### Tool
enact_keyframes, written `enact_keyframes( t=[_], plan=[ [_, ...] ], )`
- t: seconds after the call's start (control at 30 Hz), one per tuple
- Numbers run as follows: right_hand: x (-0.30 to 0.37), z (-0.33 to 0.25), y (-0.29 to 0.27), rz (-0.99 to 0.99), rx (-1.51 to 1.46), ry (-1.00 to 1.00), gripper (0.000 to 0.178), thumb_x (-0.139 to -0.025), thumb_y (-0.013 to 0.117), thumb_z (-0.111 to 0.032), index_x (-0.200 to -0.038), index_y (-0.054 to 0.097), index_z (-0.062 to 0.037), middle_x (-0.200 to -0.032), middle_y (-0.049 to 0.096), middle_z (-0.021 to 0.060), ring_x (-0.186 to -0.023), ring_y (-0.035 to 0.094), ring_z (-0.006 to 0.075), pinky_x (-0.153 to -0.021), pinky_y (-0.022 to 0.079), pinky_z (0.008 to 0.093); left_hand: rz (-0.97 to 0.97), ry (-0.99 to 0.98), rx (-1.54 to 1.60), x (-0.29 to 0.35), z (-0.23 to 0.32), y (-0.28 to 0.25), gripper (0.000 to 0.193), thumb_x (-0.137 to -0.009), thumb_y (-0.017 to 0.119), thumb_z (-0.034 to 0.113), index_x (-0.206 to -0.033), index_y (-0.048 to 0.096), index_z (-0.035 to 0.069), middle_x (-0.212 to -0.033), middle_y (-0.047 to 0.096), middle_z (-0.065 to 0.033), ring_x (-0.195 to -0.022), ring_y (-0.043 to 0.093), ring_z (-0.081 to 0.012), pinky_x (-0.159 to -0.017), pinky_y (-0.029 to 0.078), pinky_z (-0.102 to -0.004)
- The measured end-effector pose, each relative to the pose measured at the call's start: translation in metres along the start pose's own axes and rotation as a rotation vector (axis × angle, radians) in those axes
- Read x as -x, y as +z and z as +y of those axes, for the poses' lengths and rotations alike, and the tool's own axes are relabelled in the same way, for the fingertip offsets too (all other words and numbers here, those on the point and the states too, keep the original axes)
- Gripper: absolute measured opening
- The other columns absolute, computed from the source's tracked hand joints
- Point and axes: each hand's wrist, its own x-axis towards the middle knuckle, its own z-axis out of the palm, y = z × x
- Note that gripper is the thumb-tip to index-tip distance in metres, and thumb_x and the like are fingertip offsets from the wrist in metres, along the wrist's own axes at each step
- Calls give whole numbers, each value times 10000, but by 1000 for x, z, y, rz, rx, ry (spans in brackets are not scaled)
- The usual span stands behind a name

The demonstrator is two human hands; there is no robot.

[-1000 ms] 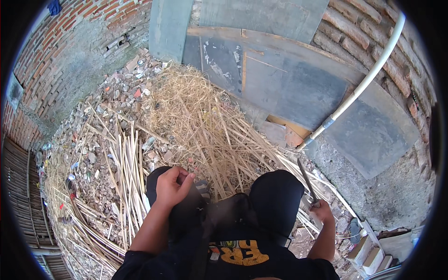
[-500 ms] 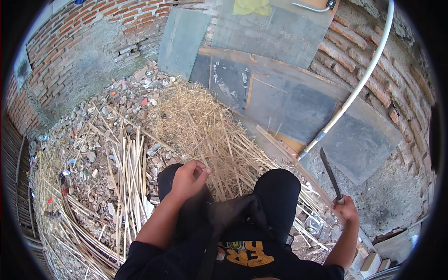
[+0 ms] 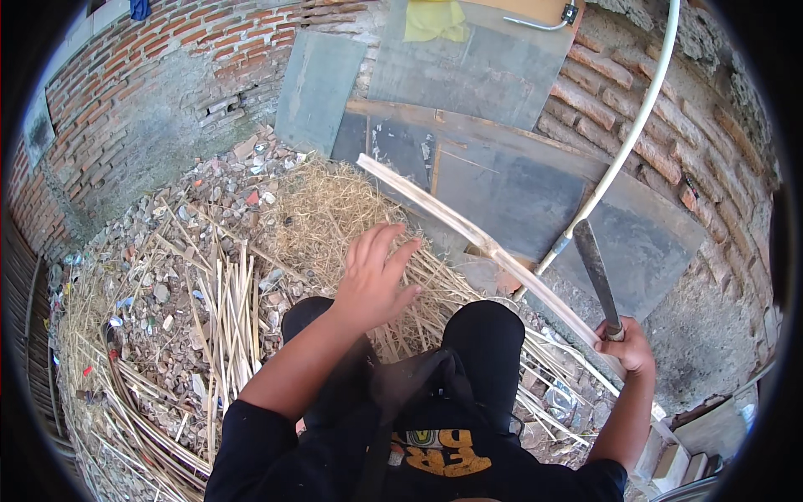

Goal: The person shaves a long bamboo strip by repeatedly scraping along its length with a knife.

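My right hand [image 3: 633, 347] is closed around the handle of a long-bladed knife [image 3: 595, 269], its dark blade pointing up and away. The same hand also grips the near end of a split bamboo strip [image 3: 468, 230], pale with a node partway along. That strip slants up to the left in front of me, its far end in the air. My left hand [image 3: 372, 278] is open, fingers spread, over a heap of dry shavings [image 3: 318, 201]. It holds nothing and is apart from the strip. Between my knees lie more thin bamboo slivers [image 3: 410, 326].
Left of me, a bundle of thin bamboo sticks [image 3: 230, 322] rests on rubble [image 3: 159, 276]. Dark boards [image 3: 510, 201] lean on the brick wall [image 3: 585, 67] ahead. A pale pipe [image 3: 631, 138] slants down at the right. Wooden blocks [image 3: 672, 468] stand at the lower right.
The bamboo strip has risen from low by my right side and now reaches up to the left. My left hand has moved right and away from me, its fingers opening. The knife is slightly lower.
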Motion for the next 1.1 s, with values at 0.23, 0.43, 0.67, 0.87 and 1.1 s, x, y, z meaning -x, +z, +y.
enact_keyframes(
  t=[0.23,0.43,0.67,0.87,1.1],
  plan=[
    [-24,-22,16,-273,-3,-69,286,-664,856,-93,-916,736,-33,-829,693,7,-790,614,115,-752,476,287,-144,117,-310,-12,-19,-11,644,-764,789,360,-1297,557,84,-1270,538,-134,-1269,493,-338,-1098,334,-559],
    [-55,-34,39,-446,77,-132,241,-726,867,-93,-905,735,-2,-822,721,32,-779,635,96,-711,499,269,-207,7,-250,24,-43,-37,313,-718,757,241,-969,634,99,-880,638,-87,-877,625,-310,-840,453,-460],
    [-124,-38,45,44,102,-434,268,-830,794,-111,-1063,709,-8,-977,731,55,-913,660,137,-862,516,315,-407,-382,-340,106,-58,-69,201,-725,717,189,-842,600,76,-753,624,-119,-751,627,-359,-717,446,-484],
    [-159,-34,41,414,523,-601,347,-884,776,-276,-1119,683,-38,-955,715,111,-880,660,190,-808,507,337,-448,-684,-528,178,-39,-92,221,-779,771,191,-795,597,56,-698,641,-169,-659,640,-408,-603,491,-500],
    [-169,-3,107,232,484,-387,439,-871,772,-386,-1124,684,-38,-851,692,145,-786,668,275,-757,524,393,-579,-985,-340,209,-12,-95,372,-922,713,331,-771,571,23,-637,585,-181,-579,567,-385,-561,422,-469]
  ],
)
